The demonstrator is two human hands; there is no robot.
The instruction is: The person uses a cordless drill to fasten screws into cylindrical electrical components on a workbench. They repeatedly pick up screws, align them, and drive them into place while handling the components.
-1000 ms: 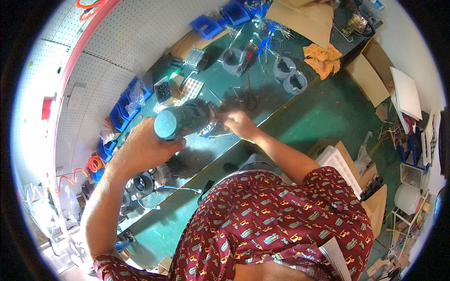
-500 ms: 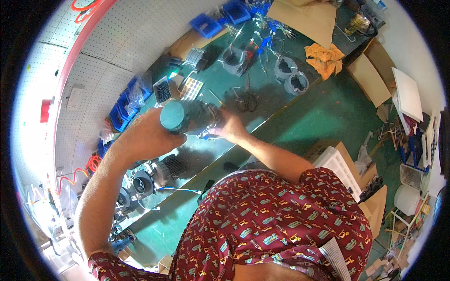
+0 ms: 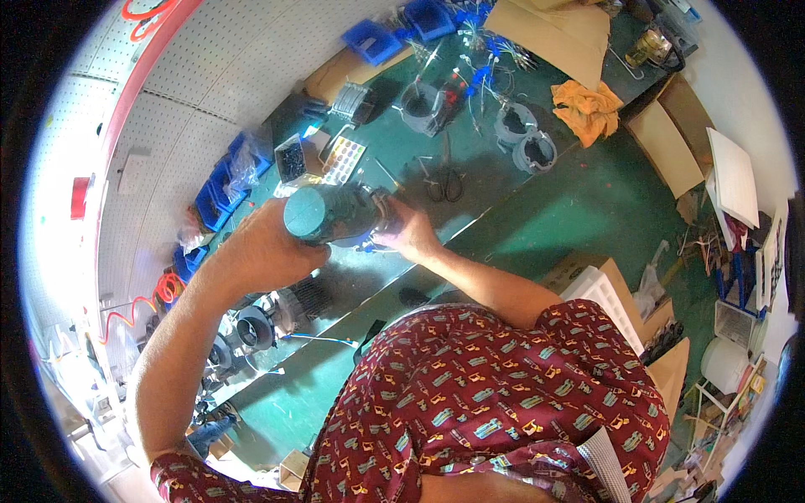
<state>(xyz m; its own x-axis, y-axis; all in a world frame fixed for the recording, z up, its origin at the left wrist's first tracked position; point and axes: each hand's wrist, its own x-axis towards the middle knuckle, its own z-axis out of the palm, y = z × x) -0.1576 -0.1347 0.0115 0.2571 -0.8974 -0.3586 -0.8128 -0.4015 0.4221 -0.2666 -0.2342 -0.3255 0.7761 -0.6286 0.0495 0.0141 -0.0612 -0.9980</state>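
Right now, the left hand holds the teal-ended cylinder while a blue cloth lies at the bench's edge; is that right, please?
Not quite: the cloth at the edge of the bench is orange, not blue, as the head view shows. The left hand does hold the teal-ended cylinder.

text: none readable | labels: none readable | numbers: none readable

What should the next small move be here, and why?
Probably steady the teal cylinder with the left hand before the right hand adjusts anything: the left hand grips it near its round end, while the right hand is at the opposite end, where its fingers' exact contact is hard to make out.
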